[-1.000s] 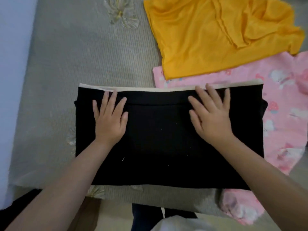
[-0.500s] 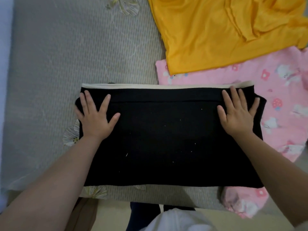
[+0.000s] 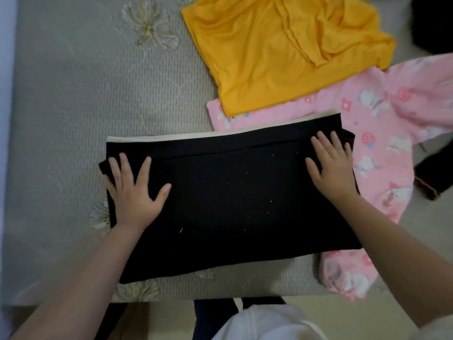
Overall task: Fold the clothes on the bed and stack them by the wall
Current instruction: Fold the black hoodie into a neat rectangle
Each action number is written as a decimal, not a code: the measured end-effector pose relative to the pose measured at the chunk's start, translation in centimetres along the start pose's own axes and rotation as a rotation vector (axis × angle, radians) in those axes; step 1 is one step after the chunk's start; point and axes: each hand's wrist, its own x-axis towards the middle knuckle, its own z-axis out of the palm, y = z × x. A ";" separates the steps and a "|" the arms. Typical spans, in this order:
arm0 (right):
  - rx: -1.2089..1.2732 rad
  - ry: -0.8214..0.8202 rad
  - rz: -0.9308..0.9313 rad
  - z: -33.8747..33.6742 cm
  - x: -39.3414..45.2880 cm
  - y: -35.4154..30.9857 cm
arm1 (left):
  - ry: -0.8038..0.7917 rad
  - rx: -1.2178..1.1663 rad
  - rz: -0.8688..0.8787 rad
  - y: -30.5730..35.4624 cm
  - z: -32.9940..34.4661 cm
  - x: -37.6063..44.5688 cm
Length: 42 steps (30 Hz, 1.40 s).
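Observation:
A black garment [image 3: 232,200], folded into a wide rectangle with a cream strip along its far edge, lies on the grey bed [image 3: 73,106] near the front edge. My left hand [image 3: 133,192] lies flat on its left end with the fingers spread. At the right end my right hand [image 3: 332,165] rests flat the same way. Beyond it lies a crumpled yellow garment [image 3: 282,52]. A pink printed garment [image 3: 382,133] spreads out to the right, partly under the black and yellow ones.
The pale wall [image 3: 5,119] runs along the bed's left side. Dark clothing lies at the right edge [image 3: 431,177] and the top right corner [image 3: 434,23]. The bed's front edge [image 3: 171,296] is just below the black garment.
Both hands slid outward over the black garment, from near its middle to its left and right ends. The view has shifted, so the garment now looks slightly rotated.

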 end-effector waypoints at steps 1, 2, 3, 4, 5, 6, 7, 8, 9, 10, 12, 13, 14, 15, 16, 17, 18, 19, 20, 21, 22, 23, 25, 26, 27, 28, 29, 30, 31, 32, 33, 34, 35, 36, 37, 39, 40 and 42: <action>-0.017 0.016 -0.014 0.0 -2.0 -0.1 | 0.035 -0.019 0.089 0.8 0.0 -1.6; -0.049 0.019 -0.012 0.2 -4.0 0.2 | 0.041 -0.016 0.187 1.8 0.2 -3.4; -0.074 0.005 0.028 0.4 -5.9 0.6 | 0.016 0.001 0.273 2.7 0.7 -5.1; -0.074 -0.030 0.115 0.5 -7.6 1.2 | -0.036 0.017 0.329 3.5 1.2 -6.6; -0.053 -0.091 0.232 0.7 -9.2 1.8 | -0.123 0.030 0.348 4.3 1.6 -7.8; -0.032 -0.149 0.342 0.9 -10.5 2.6 | -0.206 0.045 0.340 4.8 2.1 -8.9; -0.017 -0.187 0.420 0.8 -11.7 3.2 | -0.275 0.055 0.313 5.1 2.6 -9.9; -0.006 -0.204 0.461 0.7 -12.3 3.5 | -0.342 0.064 0.272 5.0 3.1 -10.3; 0.001 -0.210 0.463 0.4 -12.7 3.5 | -0.380 0.090 0.241 4.9 3.3 -10.5; -0.007 -0.202 0.419 0.1 -13.0 3.3 | -0.394 0.117 0.240 5.1 3.3 -10.7; -0.043 -0.148 0.197 -0.3 -13.5 2.3 | -0.384 0.202 0.347 5.7 2.8 -11.0; -0.080 -0.111 0.033 -0.3 -13.7 1.6 | -0.400 0.263 0.409 6.0 2.8 -11.5; -0.119 -0.109 -0.132 -0.1 -14.1 0.7 | -0.374 0.311 0.470 6.0 3.0 -12.0; -0.168 -0.127 -0.286 0.2 -14.4 -0.2 | -0.371 0.364 0.485 5.8 3.4 -12.6; -0.214 -0.165 -0.402 0.5 -14.4 -1.0 | -0.396 0.391 0.433 5.6 3.9 -13.2; -0.262 -0.247 -0.453 0.9 -14.2 -1.7 | -0.425 0.386 0.351 5.4 4.2 -13.6; -0.295 -0.345 -0.449 1.4 -14.0 -2.2 | -0.422 0.383 0.299 5.3 4.6 -13.7; -0.304 -0.395 -0.437 2.2 -13.8 -2.5 | -0.382 0.404 0.288 5.2 4.9 -13.8; -0.319 -0.426 -0.414 3.2 -13.7 -2.5 | -0.347 0.446 0.289 5.3 5.2 -13.6; -0.348 -0.445 -0.400 3.7 -13.5 -2.7 | -0.332 0.481 0.290 5.5 5.5 -13.3; -0.378 -0.467 -0.404 3.8 -13.0 -3.0 | -0.338 0.495 0.283 5.8 5.6 -13.1; -0.397 -0.488 -0.414 3.7 -12.5 -3.4 | -0.350 0.496 0.283 6.0 5.8 -12.9; -0.445 -0.562 -0.416 3.5 -11.9 -3.7 | -0.400 0.508 0.283 6.4 5.6 -12.6; -0.471 -0.593 -0.429 3.0 -11.5 -3.7 | -0.436 0.528 0.286 6.6 5.2 -12.5; -0.470 -0.601 -0.447 2.5 -11.3 -3.4 | -0.474 0.532 0.304 6.8 4.7 -12.5; -0.458 -0.590 -0.478 1.6 -11.2 -2.6 | -0.537 0.515 0.335 7.2 4.1 -12.4; -0.450 -0.520 -0.555 0.3 -11.2 -1.5 | -0.621 0.479 0.377 7.8 3.4 -12.5; -0.461 -0.416 -0.625 -1.4 -10.9 -0.2 | -0.710 0.436 0.431 8.7 2.5 -12.6; -0.453 -0.310 -0.667 -3.4 -10.5 1.3 | -0.775 0.389 0.500 9.5 1.8 -12.7; -0.454 -0.246 -0.688 -5.3 -10.0 3.3 | -0.810 0.344 0.569 10.5 1.1 -12.6; -0.524 -0.268 -0.678 -7.4 -9.3 5.7 | -0.815 0.318 0.633 11.7 0.7 -12.4; -0.606 -0.338 -0.616 -9.3 -8.2 8.2 | -0.780 0.299 0.688 13.2 0.2 -12.0; -0.665 -0.398 -0.516 -10.6 -6.5 11.2 | -0.664 0.263 0.760 14.9 0.1 -11.5; -0.708 -0.386 -0.322 -11.8 -4.9 13.6 | -0.523 0.254 0.853 16.7 0.0 -10.6; -0.721 -0.364 -0.094 -12.7 -3.4 15.3 | -0.441 0.282 0.902 18.5 0.0 -9.7; -0.582 -0.217 0.324 -13.2 -1.8 16.8 | -0.348 0.286 0.916 21.4 0.6 -7.8; -0.494 -0.165 0.419 -12.5 -1.6 16.5 | -0.353 0.279 0.891 22.9 0.8 -6.8; -0.380 -0.187 0.344 -9.8 -2.6 14.7 | -0.309 0.266 0.873 25.2 1.8 -5.2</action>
